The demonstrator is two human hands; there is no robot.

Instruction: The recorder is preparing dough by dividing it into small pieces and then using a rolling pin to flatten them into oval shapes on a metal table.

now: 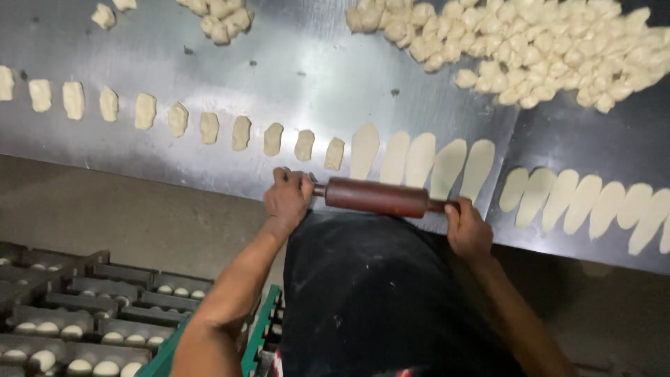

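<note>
Across the steel bench [293, 70] runs a long row of dough: small unrolled lumps [209, 128] on the left, flattened ovals [447, 166] from the middle to the right. A big heap of cut pieces [544, 49] lies at the far right, well apart from the row, and a smaller heap [222, 17] sits at the far edge. Below the bench edge on the left, trays [77, 328] hold pale dough balls.

Close to the near edge, just in front of the ovals, is the dark wooden pin [377, 197], lying crosswise. The left hand [287, 199] has its fingers closed around one handle; the right hand [466, 227] has its fingers wrapped around the other.

The pin sits very near the bench edge, so a pull back towards the body could, I judge, carry it off the steel. Uneven pressure between the two hands could roll an oval thin on one side. The ovals lie nearly touching, so a wide stroke may press two together. On bare steel, the dough may stick and tear when lifted.
</note>
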